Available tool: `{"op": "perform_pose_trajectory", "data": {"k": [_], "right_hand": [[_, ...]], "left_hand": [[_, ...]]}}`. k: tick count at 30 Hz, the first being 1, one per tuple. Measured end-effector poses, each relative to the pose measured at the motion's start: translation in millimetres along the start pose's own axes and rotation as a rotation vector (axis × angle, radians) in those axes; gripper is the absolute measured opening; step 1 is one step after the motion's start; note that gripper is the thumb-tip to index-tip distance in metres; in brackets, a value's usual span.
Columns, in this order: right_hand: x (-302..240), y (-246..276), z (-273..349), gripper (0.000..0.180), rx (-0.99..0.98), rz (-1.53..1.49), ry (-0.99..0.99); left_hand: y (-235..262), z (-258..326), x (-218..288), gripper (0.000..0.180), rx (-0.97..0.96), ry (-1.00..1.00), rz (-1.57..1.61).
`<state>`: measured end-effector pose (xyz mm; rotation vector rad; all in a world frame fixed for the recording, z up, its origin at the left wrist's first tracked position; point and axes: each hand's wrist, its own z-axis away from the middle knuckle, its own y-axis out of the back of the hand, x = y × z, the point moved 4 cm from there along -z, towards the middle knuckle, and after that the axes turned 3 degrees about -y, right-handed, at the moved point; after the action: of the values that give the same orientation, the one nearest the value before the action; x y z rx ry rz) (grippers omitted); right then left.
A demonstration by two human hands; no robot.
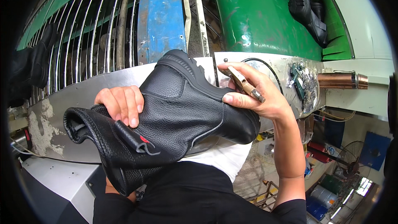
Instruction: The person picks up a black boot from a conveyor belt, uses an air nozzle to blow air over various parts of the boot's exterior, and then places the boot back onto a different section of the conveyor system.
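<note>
A black leather boot (178, 103) lies on its side in front of me, its dark sole (188, 72) turned away and its toe to the right. My left hand (122, 103) is closed on the boot's shaft, with the fingers curled over the leather near the pull loop (134, 139). In my right hand (257, 91) a small tan and metallic hand tool (244, 84) lies between thumb and fingers; its exact kind is unclear. The right thumb presses against the sole's edge near the arch. Its other fingers reach behind the sole, partly hidden.
Behind the boot runs a metal ledge (74, 112). Beyond it are a rack of metal rods (93, 37), a blue panel (161, 16) and a green conveyor belt (257, 20) carrying several black boots (304, 8). Scraps (304, 83) and a copper-coloured cylinder (340, 81) sit at right.
</note>
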<state>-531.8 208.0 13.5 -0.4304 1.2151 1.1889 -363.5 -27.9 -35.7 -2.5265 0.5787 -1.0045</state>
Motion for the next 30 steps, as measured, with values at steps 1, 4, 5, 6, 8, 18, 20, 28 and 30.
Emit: {"op": "perform_pose_trajectory", "data": {"k": [1,4,5,6,8,18,20,28,30], "right_hand": [[-3,0,-2,0.062,0.011,0.047,0.013],[-11,-4,-7,0.062,0.044,0.141,0.001],[-14,-6,-9,0.062,0.049,0.165,0.014],[-17,-8,-11,0.063,0.053,0.19,0.027],[-23,-11,-16,0.067,0.045,0.238,0.08],[-59,4,3,0.044,0.114,0.059,0.169],[-60,-5,2,0.042,0.06,0.101,0.207],[-68,-20,-22,0.04,0.042,0.146,0.28],[-70,-21,-26,0.04,0.033,0.15,0.256]], "left_hand": [[0,-1,0,0.022,0.001,-0.002,0.007],[1,-4,-2,0.023,-0.012,-0.008,0.017],[2,-5,-1,0.023,-0.026,-0.008,0.012],[2,-6,-1,0.023,-0.04,-0.009,0.008],[-2,-6,-2,0.024,0.031,-0.016,0.029],[-6,-8,-1,0.031,0.174,0.014,0.035],[-9,-7,0,0.031,0.219,0.009,0.024],[-6,-8,-3,0.029,0.177,-0.021,0.073],[-6,-9,-3,0.029,0.192,-0.024,0.068]]}}
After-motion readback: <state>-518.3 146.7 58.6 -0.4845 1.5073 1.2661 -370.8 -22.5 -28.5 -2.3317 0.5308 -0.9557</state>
